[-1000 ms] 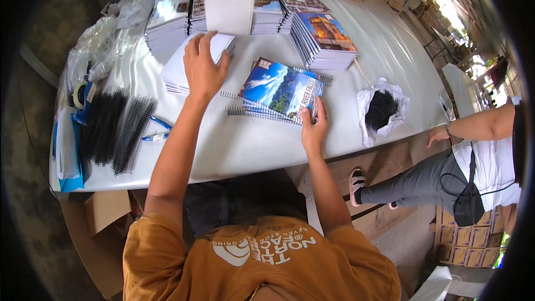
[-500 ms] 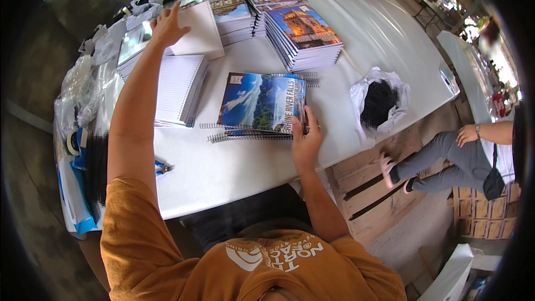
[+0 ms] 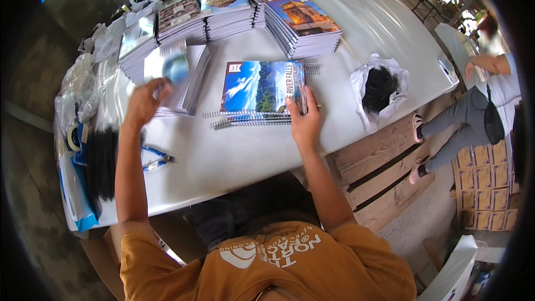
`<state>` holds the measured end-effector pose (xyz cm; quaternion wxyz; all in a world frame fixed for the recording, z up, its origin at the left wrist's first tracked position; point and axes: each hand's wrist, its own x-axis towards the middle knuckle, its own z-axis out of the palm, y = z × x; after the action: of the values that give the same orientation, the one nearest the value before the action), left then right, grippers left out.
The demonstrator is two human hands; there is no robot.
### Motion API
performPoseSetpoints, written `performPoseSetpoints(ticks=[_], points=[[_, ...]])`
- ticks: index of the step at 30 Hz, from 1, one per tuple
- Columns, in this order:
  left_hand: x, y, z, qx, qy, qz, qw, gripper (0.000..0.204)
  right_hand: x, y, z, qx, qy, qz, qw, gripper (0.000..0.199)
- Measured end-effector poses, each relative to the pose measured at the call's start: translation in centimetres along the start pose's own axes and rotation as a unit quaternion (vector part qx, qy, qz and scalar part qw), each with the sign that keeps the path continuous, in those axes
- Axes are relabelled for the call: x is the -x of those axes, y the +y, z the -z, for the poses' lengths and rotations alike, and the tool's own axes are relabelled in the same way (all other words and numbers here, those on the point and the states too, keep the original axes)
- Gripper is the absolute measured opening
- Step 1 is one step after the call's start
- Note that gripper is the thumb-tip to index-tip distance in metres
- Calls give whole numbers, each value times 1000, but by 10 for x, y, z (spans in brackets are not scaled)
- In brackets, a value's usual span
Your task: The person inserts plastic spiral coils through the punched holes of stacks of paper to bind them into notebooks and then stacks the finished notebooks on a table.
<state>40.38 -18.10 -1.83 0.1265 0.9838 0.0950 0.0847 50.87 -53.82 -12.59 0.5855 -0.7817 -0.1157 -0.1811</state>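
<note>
My left hand (image 3: pixel 147 100) is closed at the near corner of a motion-blurred printed cover (image 3: pixel 176 66), with a white surface beside it. Underneath is a stack of loose white pages (image 3: pixel 196 75). My right hand (image 3: pixel 306 116) grips the right edge of a spiral notebook (image 3: pixel 256 88), thumb on top of its blue-sky and waterfall cover. This notebook lies on a small pile of others, their wire coils sticking out at the near and far sides. Hidden from view are the right fingers' tips below the cover's edge.
Stacks of spiral notebooks (image 3: pixel 305 19) stand along the table's far side. A white bag of black coils (image 3: pixel 380 89) sits to the right. Blue-handled pliers (image 3: pixel 158 158), black coils (image 3: pixel 102 161) and a tape dispenser (image 3: pixel 79 139) lie left. Another person (image 3: pixel 473 97) is at the right.
My left hand has come nearer from the far left stacks, and the pale board that leaned there no longer covers them. My right hand stays on the notebook. The other person has shifted.
</note>
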Motion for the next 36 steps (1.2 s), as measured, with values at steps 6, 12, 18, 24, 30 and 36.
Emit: performPoseSetpoints(ticks=[6,12,18,24,30,36], points=[[40,12,-30,-139,56,14,989,77,-1,-7,4,38,7,-30,999,54],[28,41,-56,-115,226,37,967,72,0,-8,5,50,-4,-52,997,55],[28,70,-75,59,324,-7,944,58,-2,11,5,31,-10,-35,999,50],[10,126,-117,397,29,80,914,74,-1,-2,5,20,-1,-39,999,45],[43,142,-108,298,-26,110,948,72,27,-2,21,3,14,-48,999,43],[39,143,-36,126,-6,77,989,71,35,-12,18,7,47,-26,999,50]])
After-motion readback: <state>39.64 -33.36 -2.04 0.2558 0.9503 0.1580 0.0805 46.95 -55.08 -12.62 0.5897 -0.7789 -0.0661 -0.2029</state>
